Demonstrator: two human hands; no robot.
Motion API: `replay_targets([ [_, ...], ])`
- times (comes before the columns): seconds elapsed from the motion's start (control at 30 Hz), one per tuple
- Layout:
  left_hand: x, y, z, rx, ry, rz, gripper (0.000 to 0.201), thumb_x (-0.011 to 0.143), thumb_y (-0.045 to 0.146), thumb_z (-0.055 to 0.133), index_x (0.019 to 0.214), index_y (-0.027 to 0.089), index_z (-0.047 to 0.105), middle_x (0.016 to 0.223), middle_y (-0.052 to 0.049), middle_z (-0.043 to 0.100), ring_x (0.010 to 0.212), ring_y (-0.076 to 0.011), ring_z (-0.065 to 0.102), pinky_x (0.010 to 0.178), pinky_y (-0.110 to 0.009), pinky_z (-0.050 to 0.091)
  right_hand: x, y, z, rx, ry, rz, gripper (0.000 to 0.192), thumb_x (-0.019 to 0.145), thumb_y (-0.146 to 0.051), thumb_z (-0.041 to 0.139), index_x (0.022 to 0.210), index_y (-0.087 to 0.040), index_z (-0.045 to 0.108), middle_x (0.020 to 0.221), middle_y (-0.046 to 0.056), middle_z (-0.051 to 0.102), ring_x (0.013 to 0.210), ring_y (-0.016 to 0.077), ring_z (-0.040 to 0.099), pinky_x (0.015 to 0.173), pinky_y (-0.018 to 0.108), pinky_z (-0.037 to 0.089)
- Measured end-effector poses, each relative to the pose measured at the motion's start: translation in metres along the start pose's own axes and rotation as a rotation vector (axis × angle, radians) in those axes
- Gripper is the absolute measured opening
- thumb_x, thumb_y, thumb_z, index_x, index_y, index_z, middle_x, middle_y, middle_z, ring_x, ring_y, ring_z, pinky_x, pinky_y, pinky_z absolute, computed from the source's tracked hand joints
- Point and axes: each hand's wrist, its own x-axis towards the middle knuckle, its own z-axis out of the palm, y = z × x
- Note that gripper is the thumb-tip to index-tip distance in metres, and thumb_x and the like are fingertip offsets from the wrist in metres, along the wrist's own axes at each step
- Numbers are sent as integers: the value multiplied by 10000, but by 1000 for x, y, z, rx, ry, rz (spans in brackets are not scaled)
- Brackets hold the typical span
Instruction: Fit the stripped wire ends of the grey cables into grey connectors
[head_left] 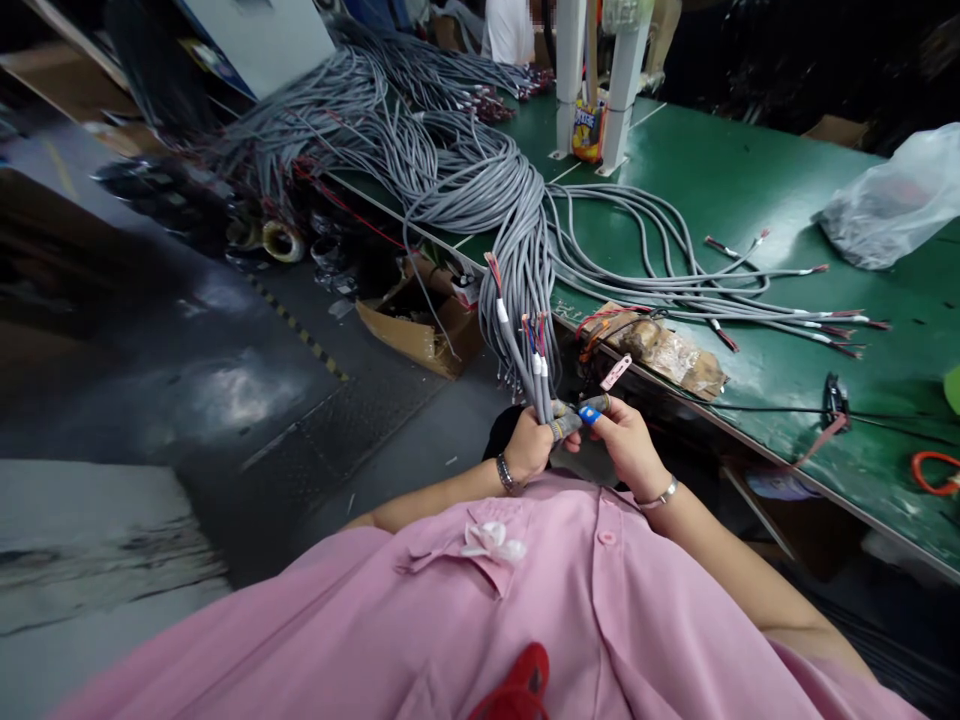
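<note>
Clearly the work in hand is on the ends of the grey cable bundle, which drapes off the green bench and hangs down to just above the fingers. The left hand is closed round several cable ends, and the right hand pinches a small blue-tipped piece against them (connector or tool, I cannot tell). Next, probably, one end must be singled out; fingertips and wire tips are too small to read.
</note>
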Motion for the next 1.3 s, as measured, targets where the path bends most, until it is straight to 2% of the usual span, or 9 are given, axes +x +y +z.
replay_targets([
  [0.1,1,-1,1,-13,18,11,338,648,434,750,655,127,610,560,-29,625,486,-123,573,509,-259,497,-1,4,0,56,49,17,228,733,-394,684,747,-182,602,608,-19,588,539,106,496,536,254,380],
  [0.27,3,-2,3,-40,7,33,322,667,420,741,638,126,612,553,-29,623,476,-120,570,493,-252,489,-2,1,1,115,46,39,192,723,-351,691,732,-189,587,589,-21,580,521,104,499,516,250,371],
  [0.43,2,0,4,-42,-10,10,306,658,396,753,665,119,623,521,-20,608,445,-116,554,478,-251,486,1,-9,0,111,-98,73,229,750,-394,661,846,-197,596,565,-26,590,505,118,530,510,255,369],
  [0.57,2,0,2,-39,-29,7,300,655,389,756,662,117,629,526,-26,614,452,-122,561,486,-257,488,3,-12,-1,98,-145,62,226,740,-386,672,821,-188,600,544,-23,594,488,123,532,508,266,392],
  [0.7,3,-4,0,-35,-40,23,293,674,390,741,661,116,639,541,-33,624,462,-125,567,488,-256,479,3,-5,0,160,-168,60,191,767,-358,647,789,-190,558,537,-22,598,478,125,544,497,262,396],
  [1.0,4,-7,3,-89,29,62,305,667,407,739,646,123,630,538,-24,616,446,-117,556,465,-241,460,1,10,14,407,17,99,213,754,-306,685,730,-204,500,501,-62,502,448,114,515,458,254,416],
  [1.1,4,-5,4,-82,17,54,298,664,395,740,631,124,620,516,-18,598,435,-109,543,457,-233,444,0,8,16,409,5,81,203,759,-317,691,739,-204,524,500,-57,514,435,112,508,448,250,407],
  [1.2,5,-1,4,-103,18,42,301,645,389,746,614,130,596,505,-14,587,423,-106,529,442,-234,427,-1,8,10,372,-42,82,203,772,-359,691,755,-192,577,536,-30,566,481,114,541,496,251,430],
  [1.3,6,5,4,-150,14,12,291,627,369,748,617,136,575,499,-10,585,411,-109,523,425,-234,413,2,17,-7,382,1,119,254,779,-426,686,790,-177,637,651,1,624,576,107,571,566,239,469],
])
